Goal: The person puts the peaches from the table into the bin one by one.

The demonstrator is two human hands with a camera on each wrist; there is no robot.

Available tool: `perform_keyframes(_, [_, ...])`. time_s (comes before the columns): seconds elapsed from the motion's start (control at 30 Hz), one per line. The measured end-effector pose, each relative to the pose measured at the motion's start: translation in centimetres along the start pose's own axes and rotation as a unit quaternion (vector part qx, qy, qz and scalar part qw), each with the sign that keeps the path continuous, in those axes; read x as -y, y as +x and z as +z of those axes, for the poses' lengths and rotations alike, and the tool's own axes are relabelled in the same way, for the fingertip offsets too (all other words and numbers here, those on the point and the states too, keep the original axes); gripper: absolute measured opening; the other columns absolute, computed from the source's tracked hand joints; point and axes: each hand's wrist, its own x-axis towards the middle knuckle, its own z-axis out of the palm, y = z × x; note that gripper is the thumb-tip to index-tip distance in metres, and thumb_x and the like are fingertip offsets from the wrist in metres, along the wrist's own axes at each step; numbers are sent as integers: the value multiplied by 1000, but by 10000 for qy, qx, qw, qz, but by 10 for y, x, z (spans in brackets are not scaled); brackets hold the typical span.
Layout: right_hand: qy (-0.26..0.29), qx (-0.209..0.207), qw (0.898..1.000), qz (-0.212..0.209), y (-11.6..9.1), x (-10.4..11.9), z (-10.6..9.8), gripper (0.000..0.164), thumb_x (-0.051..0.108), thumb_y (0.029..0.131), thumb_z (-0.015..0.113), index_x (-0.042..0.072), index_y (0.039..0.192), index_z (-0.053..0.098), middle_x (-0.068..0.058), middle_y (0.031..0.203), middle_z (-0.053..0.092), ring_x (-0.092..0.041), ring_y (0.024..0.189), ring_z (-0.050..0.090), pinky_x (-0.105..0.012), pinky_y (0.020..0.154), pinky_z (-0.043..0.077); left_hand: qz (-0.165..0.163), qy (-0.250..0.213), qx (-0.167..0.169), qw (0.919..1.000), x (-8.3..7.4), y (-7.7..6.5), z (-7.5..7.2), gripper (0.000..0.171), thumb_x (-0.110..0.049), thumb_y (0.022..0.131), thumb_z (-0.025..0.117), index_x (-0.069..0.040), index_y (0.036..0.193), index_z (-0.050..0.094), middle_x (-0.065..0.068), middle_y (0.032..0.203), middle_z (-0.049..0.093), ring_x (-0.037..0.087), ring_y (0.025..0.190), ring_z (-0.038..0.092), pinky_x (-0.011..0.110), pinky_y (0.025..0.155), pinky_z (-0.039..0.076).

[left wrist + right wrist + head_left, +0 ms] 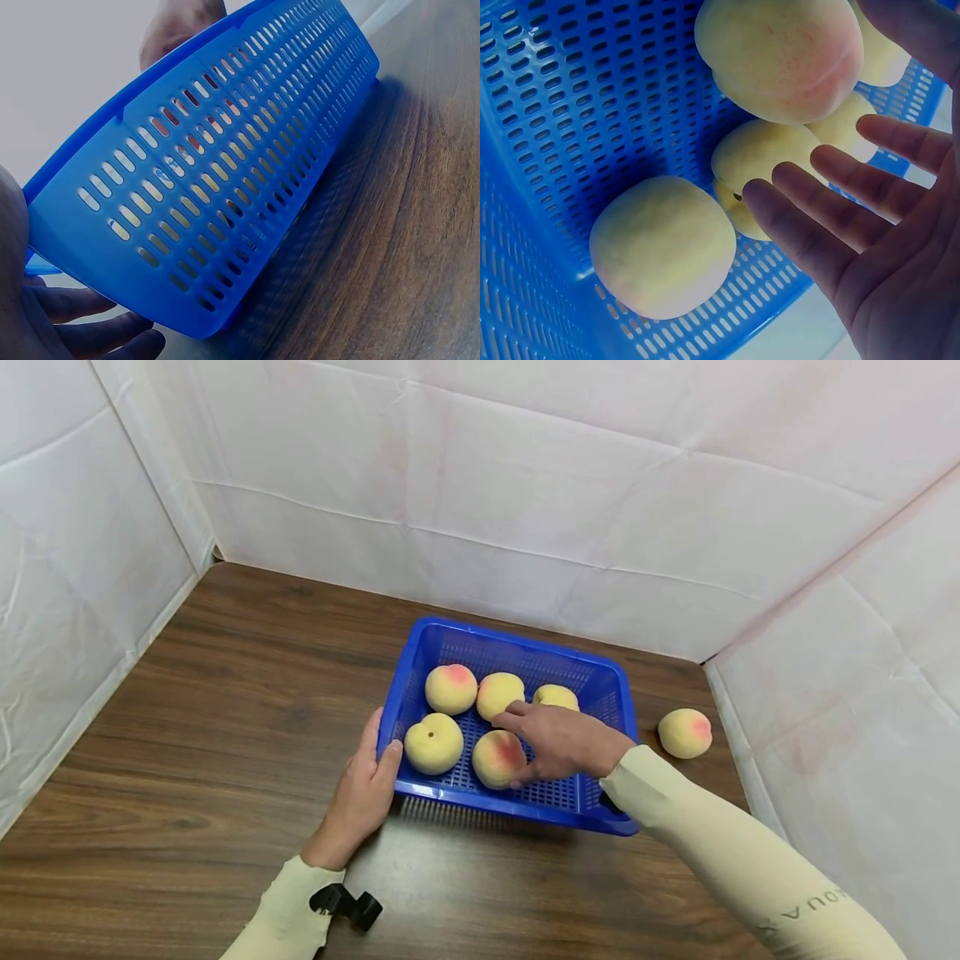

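A blue plastic basket with slotted walls holds several yellow peaches blushed with pink. My left hand grips its left end, thumb over the rim and fingers against the outside. Inside the basket is my right hand, reaching over the front middle peach, with thumb and fingers on either side of it. The right wrist view shows these fingers spread and nearly straight, close to a large peach; contact cannot be made out. The right hand partly covers the back right peach.
One more peach lies on the brown wooden table, right of the basket. White sheeting walls the table at the back and both sides. A black strap mount sits on the left wrist.
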Motion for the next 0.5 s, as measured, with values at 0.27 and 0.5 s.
perform_keyframes(0.27, [-136, -139, 9998, 37, -8, -2, -4, 80, 54, 74, 76, 21, 140, 46, 1, 130, 51, -10, 106, 53, -33, 89, 51, 28, -7, -26, 10000, 0, -1, 0, 52, -25, 104, 40, -20, 152, 22, 14, 144, 43, 26, 127, 41, 55, 104, 33])
perform_keyframes(0.5, [29, -105, 9999, 124, -15, -7, -7, 80, 51, 74, 78, 18, 140, 46, -4, 137, 48, -18, 118, 50, -40, 95, 48, 59, -61, -15, 10000, 1, 0, 1, 52, -26, 104, 40, -20, 152, 22, 14, 144, 42, 25, 128, 40, 55, 105, 33])
